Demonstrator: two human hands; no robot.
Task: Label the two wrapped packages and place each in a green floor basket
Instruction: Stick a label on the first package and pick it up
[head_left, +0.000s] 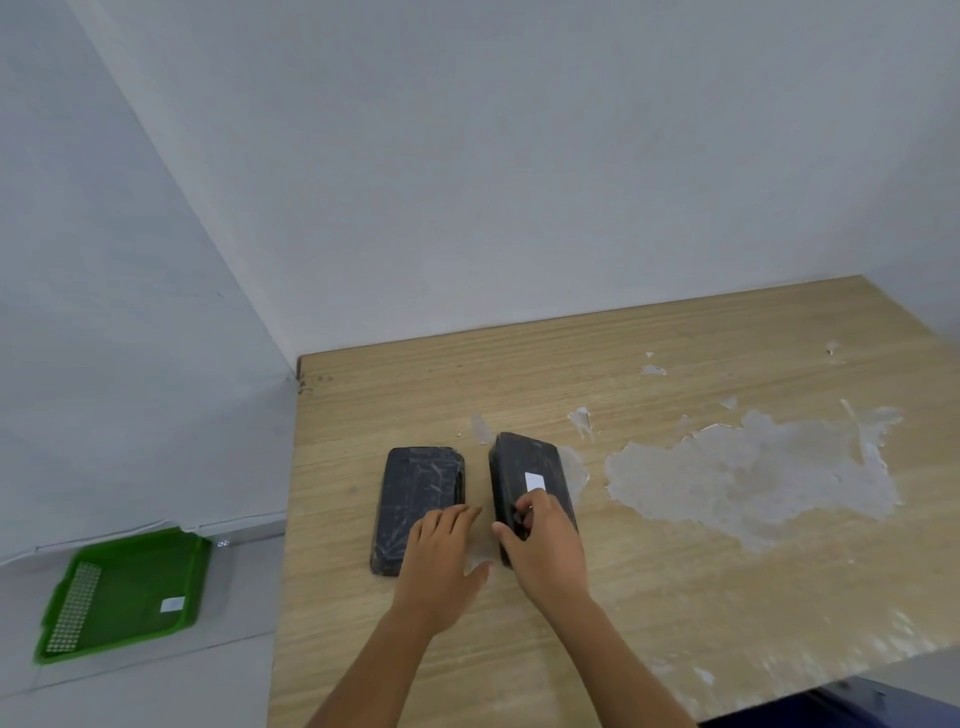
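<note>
Two black wrapped packages lie side by side on the wooden table. The left package lies flat with no label showing. The right package is tilted up on its edge and carries a small white label on top. My right hand grips the near end of the right package, thumb on its left side. My left hand rests flat with fingers apart on the near end of the left package. A green basket sits on the floor to the left.
The green basket holds a small white label-like square and a white perforated strip. The table stands in a corner against white walls. A large patch of peeled veneer marks the table to the right of the packages.
</note>
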